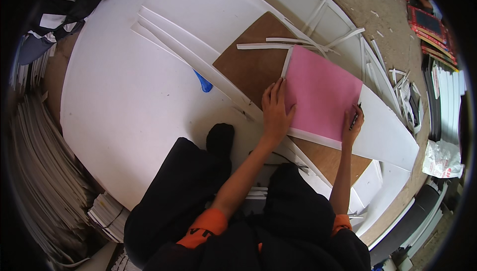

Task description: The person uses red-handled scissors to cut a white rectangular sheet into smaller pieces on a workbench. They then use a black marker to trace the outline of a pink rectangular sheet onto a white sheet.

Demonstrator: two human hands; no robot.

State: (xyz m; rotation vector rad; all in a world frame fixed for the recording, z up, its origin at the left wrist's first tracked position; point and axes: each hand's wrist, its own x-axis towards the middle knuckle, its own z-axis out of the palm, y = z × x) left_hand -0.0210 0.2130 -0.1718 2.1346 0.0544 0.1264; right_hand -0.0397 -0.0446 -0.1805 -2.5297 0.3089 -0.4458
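A pink sheet (322, 89) lies over a white board (389, 133), on top of a brown board (258, 40). My left hand (276, 109) rests on the sheet's left side, with fingers stretched along its edge and thumb spread over the pink. At the sheet's right edge, my right hand (353, 126) is closed around a slim black tool (355, 118); whether it is a pen or a cutter, I cannot tell. White strips (263, 46) lie across the brown board beside the sheet's far left corner.
Large white sheets (114, 92) spread under my legs, with a blue piece (202, 81) on them. Stacked sheets (44, 166) line the left side. White offcuts (400, 84), a plastic bag (442, 159) and a dark roll (415, 215) are on the right.
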